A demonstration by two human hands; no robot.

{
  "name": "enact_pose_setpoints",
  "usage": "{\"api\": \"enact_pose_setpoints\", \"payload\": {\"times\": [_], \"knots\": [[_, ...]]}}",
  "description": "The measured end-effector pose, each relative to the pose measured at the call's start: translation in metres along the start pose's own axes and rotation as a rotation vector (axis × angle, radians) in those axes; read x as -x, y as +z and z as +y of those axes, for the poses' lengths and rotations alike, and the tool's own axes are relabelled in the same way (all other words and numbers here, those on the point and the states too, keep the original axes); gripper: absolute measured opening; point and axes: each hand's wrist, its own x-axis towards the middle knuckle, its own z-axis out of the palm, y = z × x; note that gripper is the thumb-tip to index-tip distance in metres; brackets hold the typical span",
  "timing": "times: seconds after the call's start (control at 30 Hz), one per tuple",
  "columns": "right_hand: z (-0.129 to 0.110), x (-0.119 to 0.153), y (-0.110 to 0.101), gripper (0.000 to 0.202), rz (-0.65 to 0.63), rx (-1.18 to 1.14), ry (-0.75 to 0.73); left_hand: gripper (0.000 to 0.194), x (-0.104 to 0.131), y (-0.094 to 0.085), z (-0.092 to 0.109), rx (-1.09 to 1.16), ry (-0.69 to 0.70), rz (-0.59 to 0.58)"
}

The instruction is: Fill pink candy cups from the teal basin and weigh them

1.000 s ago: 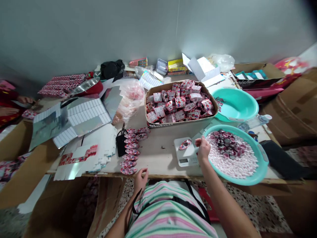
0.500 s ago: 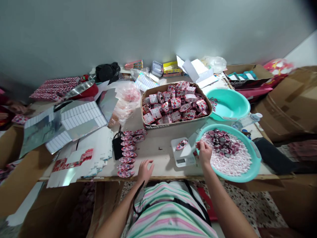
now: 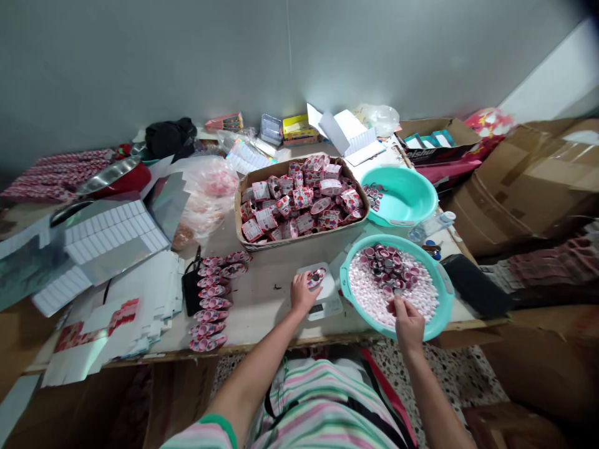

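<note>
A: Start with the big things. What sits on the table (image 3: 271, 299)?

B: A cardboard box (image 3: 299, 240) full of red-and-white packets at the middle, and a teal basin (image 3: 349, 284) at the near right, filled with small white pieces and a heap of dark pink-rimmed caps (image 3: 388, 265). A second teal basin (image 3: 412, 209) stands behind it, almost bare. Left of the box, a column of filled oval packets (image 3: 210, 299) runs toward the near edge.

A: And between the box and the near basin?

B: A small white scale (image 3: 322, 299), with one oval packet (image 3: 317, 276) lying on its plate.

A: The hands?

B: The left hand (image 3: 302, 293) rests at the scale, its fingers curled close beside the packet; whether they grip it I cannot tell. The right hand (image 3: 408, 321) is down in the near basin, fingers bent into the white pieces; what they pinch, if anything, is hidden.

A: So which step is this?

B: Weighing a packet, I judge, with the right hand fetching pieces. The next move calls for a small pinch, carried across to the packet without knocking the scale.
</note>
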Motion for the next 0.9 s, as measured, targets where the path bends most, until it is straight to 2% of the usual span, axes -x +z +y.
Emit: {"api": "enact_pose_setpoints", "payload": {"times": [0.1,0.23,0.37,0.43,0.5,0.6,0.73,0.9], "knots": [[0.007,-0.015,-0.018,0.047,-0.016,0.023,0.018,0.031,-0.006,0.002,0.008,-0.014,-0.008,0.019],[0.016,-0.037,-0.033,0.049,-0.044,0.023,0.018,0.036,-0.001,-0.021,0.032,-0.027,0.021,0.084],[0.018,-0.054,-0.042,0.049,-0.072,0.021,0.009,0.042,0.01,-0.052,0.073,-0.019,0.218,0.214],[0.018,-0.06,-0.046,0.05,-0.078,0.015,0.002,0.043,0.013,-0.058,0.093,-0.053,0.333,0.218],[0.018,-0.064,-0.051,0.051,-0.069,-0.004,0.006,0.041,0.014,-0.054,0.108,-0.123,0.403,0.179],[0.022,-0.068,-0.061,0.052,-0.056,-0.023,0.007,0.037,0.011,-0.038,0.122,-0.214,0.422,0.127],[0.03,-0.071,-0.078,0.052,-0.055,-0.024,-0.01,0.038,0.011,-0.022,0.132,-0.241,0.423,0.124],[0.037,-0.075,-0.09,0.05,-0.097,0.001,0.014,0.038,0.011,-0.017,0.14,-0.253,0.435,0.137]]}}
